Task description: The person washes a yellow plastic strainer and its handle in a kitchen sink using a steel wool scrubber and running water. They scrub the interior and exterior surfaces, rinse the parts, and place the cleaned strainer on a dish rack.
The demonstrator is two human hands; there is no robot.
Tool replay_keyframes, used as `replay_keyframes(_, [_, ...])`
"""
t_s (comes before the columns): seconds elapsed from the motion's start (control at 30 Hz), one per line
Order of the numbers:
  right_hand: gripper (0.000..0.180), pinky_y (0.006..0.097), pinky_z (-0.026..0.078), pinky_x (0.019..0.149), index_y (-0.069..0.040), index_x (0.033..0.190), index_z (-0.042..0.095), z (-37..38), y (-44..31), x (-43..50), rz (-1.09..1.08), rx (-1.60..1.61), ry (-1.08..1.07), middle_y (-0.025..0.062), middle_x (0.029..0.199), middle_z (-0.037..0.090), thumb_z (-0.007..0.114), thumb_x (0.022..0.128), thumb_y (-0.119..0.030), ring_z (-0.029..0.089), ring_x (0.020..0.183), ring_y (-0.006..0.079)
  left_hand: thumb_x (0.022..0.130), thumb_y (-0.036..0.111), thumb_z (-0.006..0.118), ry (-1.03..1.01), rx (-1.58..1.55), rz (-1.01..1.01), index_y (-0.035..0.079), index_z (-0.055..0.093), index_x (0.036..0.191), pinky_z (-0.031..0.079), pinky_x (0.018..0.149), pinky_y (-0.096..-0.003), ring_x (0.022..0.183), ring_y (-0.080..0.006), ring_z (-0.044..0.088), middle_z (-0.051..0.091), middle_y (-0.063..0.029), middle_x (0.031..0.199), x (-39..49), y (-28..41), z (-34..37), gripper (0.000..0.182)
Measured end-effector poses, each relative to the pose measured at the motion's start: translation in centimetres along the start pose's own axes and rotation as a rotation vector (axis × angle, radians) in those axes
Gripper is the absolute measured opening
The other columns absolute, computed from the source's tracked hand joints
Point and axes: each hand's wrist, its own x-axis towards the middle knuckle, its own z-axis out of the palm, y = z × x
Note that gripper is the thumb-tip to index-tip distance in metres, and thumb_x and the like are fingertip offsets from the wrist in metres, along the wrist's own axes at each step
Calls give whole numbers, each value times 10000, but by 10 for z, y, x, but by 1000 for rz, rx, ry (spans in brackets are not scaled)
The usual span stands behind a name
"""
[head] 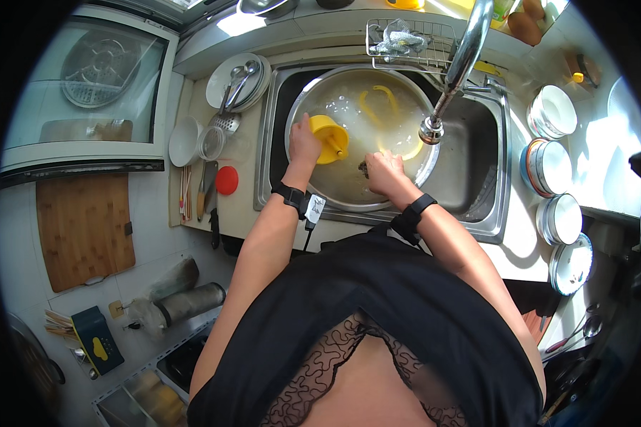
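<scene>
A large round metal basin [352,198] with cloudy water stands in the left bowl of a steel double sink [502,160]. Over its left side, my left hand [304,143] grips a yellow plastic container [328,128] tilted so that its inside shows. My right hand [385,172] is closed around a dark scouring pad [363,169], partly hidden by the fingers, low in the basin. Curved yellow pieces [387,96] lie in the water beyond my hands. The chrome faucet head [431,131] hangs over the basin's right rim.
Stacked plates [235,80] with ladles, a white bowl [184,141], clear jars, a red lid [226,180] and knives are left of the sink. Several stacks of bowls [553,168] line the right counter. Behind the sink, a wire rack [411,45] holds a cloth.
</scene>
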Motion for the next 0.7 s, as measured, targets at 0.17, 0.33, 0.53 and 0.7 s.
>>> replay_keyframes(0.17, [293,445,504,771,-76,1057,611,32,21,2,68,3,-52,211,967,625,521,778,-77,624,900,376,785,177,604,-172,-52,-273,43,429,1345,412,983,-414,1117,-417,510,491,-276,1217,1,5,6,602])
replay_keyframes(0.33, [299,390,486,863,-98,1005,662,-9,27,10,190,534,-72,171,1043,648,567,728,-157,610,1004,317,703,373,695,-249,-150,-322,56,410,1356,388,1013,-412,1218,-405,432,376,-277,1326,-5,11,-2,780])
replay_keyframes(0.53, [278,425,467,835,-120,1023,646,-30,-4,8,-58,438,321,110,1021,609,585,756,-170,558,1003,344,746,342,674,-309,-171,-279,60,406,1359,413,994,-397,1135,-393,505,388,-261,1309,-9,35,-8,725])
replay_keyframes(0.7, [322,418,435,869,-154,1113,626,-7,-21,34,-298,-51,94,78,1110,606,570,804,-229,537,1063,304,820,287,585,-379,-15,-33,125,456,1340,436,947,-440,1096,-443,524,451,-313,1231,-26,75,-15,560])
